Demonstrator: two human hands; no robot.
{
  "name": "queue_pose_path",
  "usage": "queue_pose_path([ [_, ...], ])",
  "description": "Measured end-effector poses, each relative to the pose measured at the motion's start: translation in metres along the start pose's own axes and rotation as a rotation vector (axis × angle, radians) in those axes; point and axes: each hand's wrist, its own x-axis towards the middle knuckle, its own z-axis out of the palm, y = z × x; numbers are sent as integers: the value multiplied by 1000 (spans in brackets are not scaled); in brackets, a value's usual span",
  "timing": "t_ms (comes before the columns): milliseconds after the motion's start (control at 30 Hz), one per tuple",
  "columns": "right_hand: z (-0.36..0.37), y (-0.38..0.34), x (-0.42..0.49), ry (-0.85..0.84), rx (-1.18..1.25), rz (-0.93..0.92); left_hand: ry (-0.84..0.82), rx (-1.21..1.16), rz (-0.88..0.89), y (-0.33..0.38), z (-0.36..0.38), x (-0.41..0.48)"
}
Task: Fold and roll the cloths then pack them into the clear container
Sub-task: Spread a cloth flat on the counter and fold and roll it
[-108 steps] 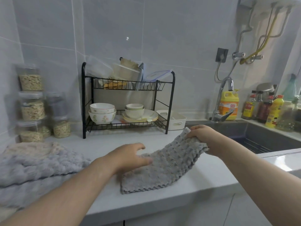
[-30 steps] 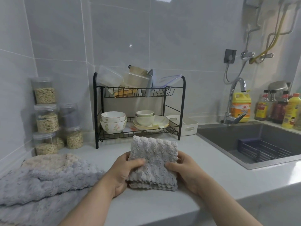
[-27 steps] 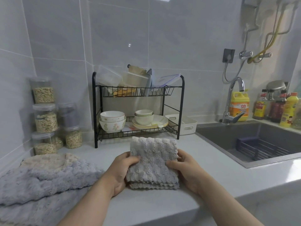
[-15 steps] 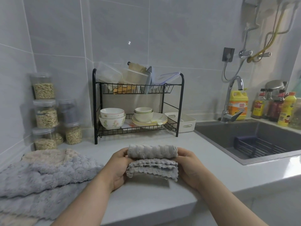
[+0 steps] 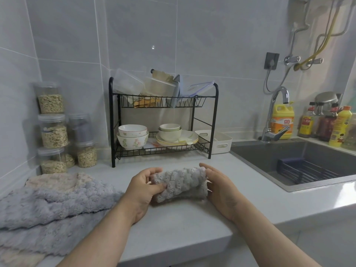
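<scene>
Grey wall tiles back a pale table [image 5: 173,228] that runs from a corner on the left to a dark sink [image 5: 269,155] on the right, seen from the head camera.

Near the table's front edge, in the middle, lies the grey cloth [image 5: 180,185], wound into a short thick roll with its axis running left to right and resting on the surface. The left hand [image 5: 143,186] grips the roll's left end, thumb pressed on the near face and fingers curled over the top. The right hand [image 5: 219,186] clasps the right end, its fingers wrapped over the far side of the roll.

To the left, well apart from the roll, a loose pile of cloths [image 5: 48,205] lies spread on the table, grey-lilac ones in front and a beige one behind. Stacked jars [image 5: 53,130] of grain stand in the corner beyond the pile.

Behind the hands stands a black two-tier dish rack [image 5: 213,120]. Its lower shelf carries bowls [image 5: 133,138] and plates [image 5: 185,138]; on the upper shelf a clear container [image 5: 128,81] leans tilted among other boxes and lids. A white basket [image 5: 219,142] sits just beside the rack's right leg.

A chrome faucet [image 5: 275,114] rises at the back of the sink, with a yellow detergent bottle [image 5: 282,120] behind it and more bottles further right.
</scene>
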Motion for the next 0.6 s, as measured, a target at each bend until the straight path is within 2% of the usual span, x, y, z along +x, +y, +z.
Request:
queue_pose_path([
  [100,0,5,1,-27,-50,-23,59,85,68,-3,0,2],
  [167,0,8,1,-17,-212,-62,58,93,87,-4,1,2],
  [300,0,9,-2,21,-479,-95,-91,150,37,-1,4,-6],
  [367,0,9,-4,3,-524,-90,-139,275,49,0,6,-10],
  [467,3,7,-7,-66,-526,-78,-86,362,101,-1,7,-10],
  [533,4,6,-8,-95,-552,-78,-46,357,100,-1,6,-8],
  [600,3,6,-8,-87,-579,-107,-32,248,72,0,4,-5],
])
